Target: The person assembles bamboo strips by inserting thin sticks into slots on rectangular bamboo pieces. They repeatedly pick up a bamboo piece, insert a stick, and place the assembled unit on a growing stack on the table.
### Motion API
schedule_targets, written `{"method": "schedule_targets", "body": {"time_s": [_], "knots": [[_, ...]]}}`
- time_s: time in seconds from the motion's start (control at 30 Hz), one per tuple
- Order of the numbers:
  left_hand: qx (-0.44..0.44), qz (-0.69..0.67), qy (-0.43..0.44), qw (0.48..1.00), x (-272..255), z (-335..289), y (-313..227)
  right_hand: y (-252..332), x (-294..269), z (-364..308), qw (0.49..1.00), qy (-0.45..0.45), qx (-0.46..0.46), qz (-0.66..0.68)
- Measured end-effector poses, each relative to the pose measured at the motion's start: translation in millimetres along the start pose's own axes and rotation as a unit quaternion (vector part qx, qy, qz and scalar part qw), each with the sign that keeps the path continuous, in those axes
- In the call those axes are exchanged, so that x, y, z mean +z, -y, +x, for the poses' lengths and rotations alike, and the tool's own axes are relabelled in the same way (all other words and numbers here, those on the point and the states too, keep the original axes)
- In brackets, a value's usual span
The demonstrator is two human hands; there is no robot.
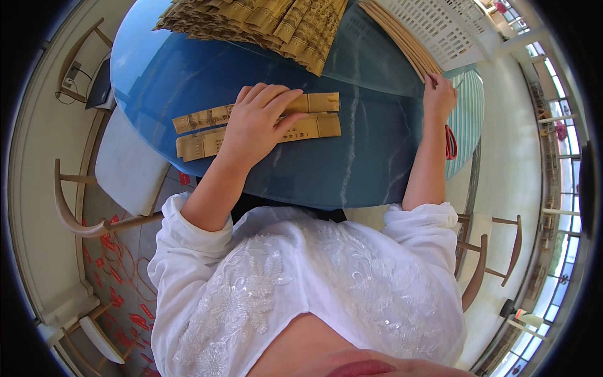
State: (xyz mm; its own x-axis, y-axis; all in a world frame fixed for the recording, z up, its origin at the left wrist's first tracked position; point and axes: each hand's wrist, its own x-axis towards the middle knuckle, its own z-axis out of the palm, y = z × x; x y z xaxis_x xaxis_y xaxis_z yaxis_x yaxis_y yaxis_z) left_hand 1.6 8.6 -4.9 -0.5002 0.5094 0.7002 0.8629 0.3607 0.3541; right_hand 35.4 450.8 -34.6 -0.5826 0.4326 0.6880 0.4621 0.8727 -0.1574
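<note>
Two gold printed paper strips, a far one (322, 102) and a near one (321, 125), lie side by side across the blue table. My left hand (259, 122) rests over them, fingers slightly curved on the far strip and thumb held apart at the near one. At the right, my right hand (440, 98) has its fingertips closed on the near end of a bundle of long, thin tan sticks (402, 38). How many sticks it pinches is hidden. Red-handled scissors (450, 143) lie just below that hand, partly behind my wrist.
A large pile of similar gold strips (270, 25) covers the table's far side. A white perforated basket (440, 31) stands at the far right, beside the sticks. The table (314, 179) has a rounded edge close to my body. Wooden chairs (94, 229) stand around; red scraps (138, 320) litter the floor.
</note>
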Motion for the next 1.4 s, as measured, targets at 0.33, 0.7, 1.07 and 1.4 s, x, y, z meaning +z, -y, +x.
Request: {"method": "schedule_targets", "body": {"time_s": [0.33, 0.7, 1.07, 1.4], "knots": [[-0.013, 0.002, -0.007, 1.0, 1, -2, 5, 15, -14, -2, 0.998, 0.041, 0.042, -0.026], [-0.045, 0.0, -0.003, 0.999, -2, -1, 5, 71, -56, 1, 0.894, -0.005, 0.162, 0.419], [-0.043, 0.004, -0.001, 0.999, -1, 0, 7, 85, -77, 1, 0.601, 0.033, 0.265, 0.753], [-0.026, 0.007, -0.016, 1.0, 0, 0, 9, 79, -81, 0, 0.485, -0.008, 0.204, 0.85]]}}
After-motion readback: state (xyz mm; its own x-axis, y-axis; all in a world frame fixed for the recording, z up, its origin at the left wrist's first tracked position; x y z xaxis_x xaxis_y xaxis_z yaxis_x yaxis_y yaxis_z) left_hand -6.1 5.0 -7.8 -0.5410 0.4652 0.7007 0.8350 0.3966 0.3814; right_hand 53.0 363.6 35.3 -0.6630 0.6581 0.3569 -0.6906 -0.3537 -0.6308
